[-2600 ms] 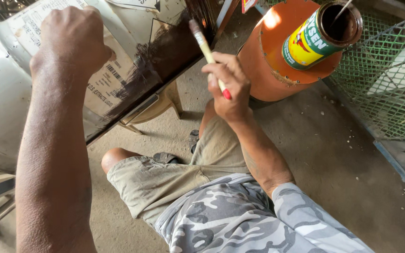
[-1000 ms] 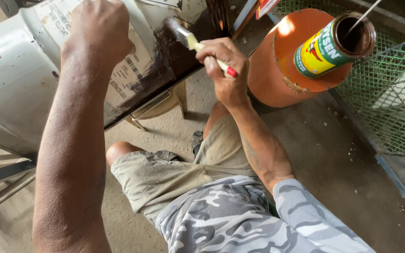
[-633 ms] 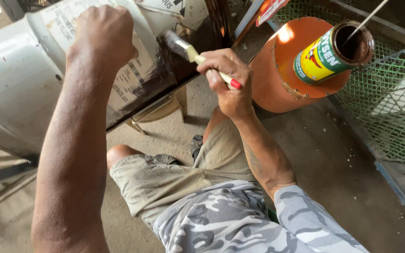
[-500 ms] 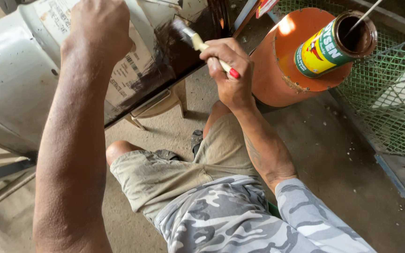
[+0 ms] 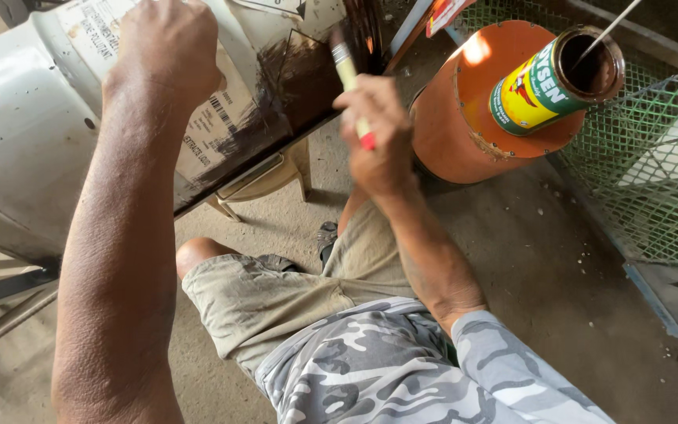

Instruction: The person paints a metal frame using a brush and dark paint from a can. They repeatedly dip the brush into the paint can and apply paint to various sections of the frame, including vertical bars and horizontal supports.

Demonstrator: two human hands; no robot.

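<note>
Since half a second ago the right hand has swung the paintbrush upright, bristles on the dark-painted patch of the white metal body. Its fingers pinch the handle closed, while the left hand presses flat on top, gripping nothing, apparently steadying the body; the open paint can sits within reach on an orange drum.

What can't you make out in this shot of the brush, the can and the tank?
Head view:
- Brush: bristles motion-blurred against the dark paint; handle middle hidden by the right hand.
- Can: paint level lost in its dark inside.
- Tank: cut off by top and left edges; left hand covers part of the label.
</note>
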